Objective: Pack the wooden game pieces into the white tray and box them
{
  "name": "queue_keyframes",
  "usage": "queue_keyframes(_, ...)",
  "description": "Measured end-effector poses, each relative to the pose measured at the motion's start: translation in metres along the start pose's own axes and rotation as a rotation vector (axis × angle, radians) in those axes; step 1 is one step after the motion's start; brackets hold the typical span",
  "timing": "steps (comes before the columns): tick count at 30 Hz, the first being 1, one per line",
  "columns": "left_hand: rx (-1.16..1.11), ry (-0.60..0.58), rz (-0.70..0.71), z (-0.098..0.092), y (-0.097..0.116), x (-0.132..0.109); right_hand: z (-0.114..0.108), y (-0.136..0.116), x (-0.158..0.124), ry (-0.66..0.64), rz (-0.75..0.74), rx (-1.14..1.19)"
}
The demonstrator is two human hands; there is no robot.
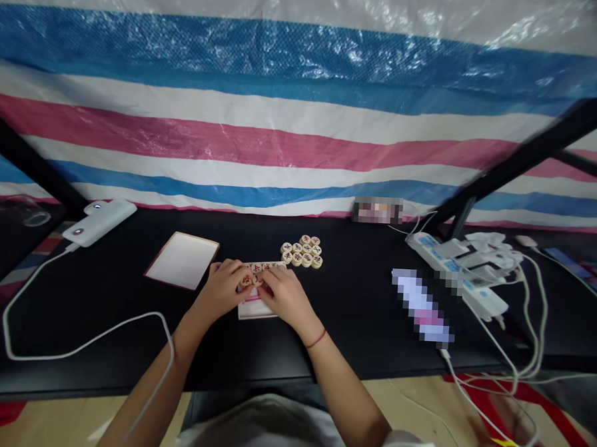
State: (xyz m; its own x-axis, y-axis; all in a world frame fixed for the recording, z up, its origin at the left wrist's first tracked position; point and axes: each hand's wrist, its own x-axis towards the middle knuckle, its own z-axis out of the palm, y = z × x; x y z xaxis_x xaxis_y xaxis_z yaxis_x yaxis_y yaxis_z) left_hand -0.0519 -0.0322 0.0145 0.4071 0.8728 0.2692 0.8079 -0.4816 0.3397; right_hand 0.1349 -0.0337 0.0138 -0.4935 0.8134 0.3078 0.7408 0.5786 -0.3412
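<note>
My left hand [224, 287] and my right hand [285, 294] meet over a small open box [250, 309] on the black table [98, 306]. Both hands have their fingers curled onto round wooden chess pieces [254, 273] with red and black characters, which lie in a row in the box. The left thumb and fingers pinch one piece with a red mark. A loose cluster of several more chess pieces [302, 250] lies just behind the box, apart from my hands. A red string circles my right wrist.
The box lid [182, 260] lies left of the box. A white power bank [98, 221] with a long cable sits far left. A power strip [458, 278] with plugs and cables is at right. A striped tarp [304, 117] hangs behind.
</note>
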Motion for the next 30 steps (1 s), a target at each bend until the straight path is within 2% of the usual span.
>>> queue_keyframes(8, -0.054, -0.014, -0.011, 0.0, 0.0, -0.001, -0.002, -0.002, 0.0, 0.048, -0.007, 0.035)
queue_keyframes(12, -0.108, 0.019, -0.017, -0.002, 0.0, 0.003, -0.007, 0.001, -0.004, 0.177, -0.004, 0.222)
queue_keyframes(14, -0.141, 0.055, -0.021, -0.004, -0.001, 0.011, -0.013, 0.01, -0.005, 0.286, 0.063, 0.3)
queue_keyframes(17, -0.198, 0.133, -0.027, -0.006, -0.004, 0.029, -0.025, 0.037, 0.0, 0.443, 0.284, 0.261)
queue_keyframes(19, -0.219, 0.177, -0.037, -0.004, -0.006, 0.04, -0.033, 0.058, 0.01, 0.456, 0.437, 0.152)
queue_keyframes(21, -0.217, 0.212, -0.051, 0.0, -0.007, 0.046, -0.041, 0.076, 0.025, 0.34, 0.544, 0.039)
queue_keyframes(26, -0.204, 0.238, -0.019, 0.008, -0.008, 0.039, -0.05, 0.103, 0.067, -0.17, 0.649, -0.177)
queue_keyframes(28, -0.204, 0.242, -0.006, 0.006, -0.009, 0.034, -0.051, 0.108, 0.078, -0.283, 0.653, -0.208)
queue_keyframes(30, -0.206, 0.249, -0.001, 0.004, -0.009, 0.031, -0.051, 0.111, 0.085, -0.322, 0.633, -0.226)
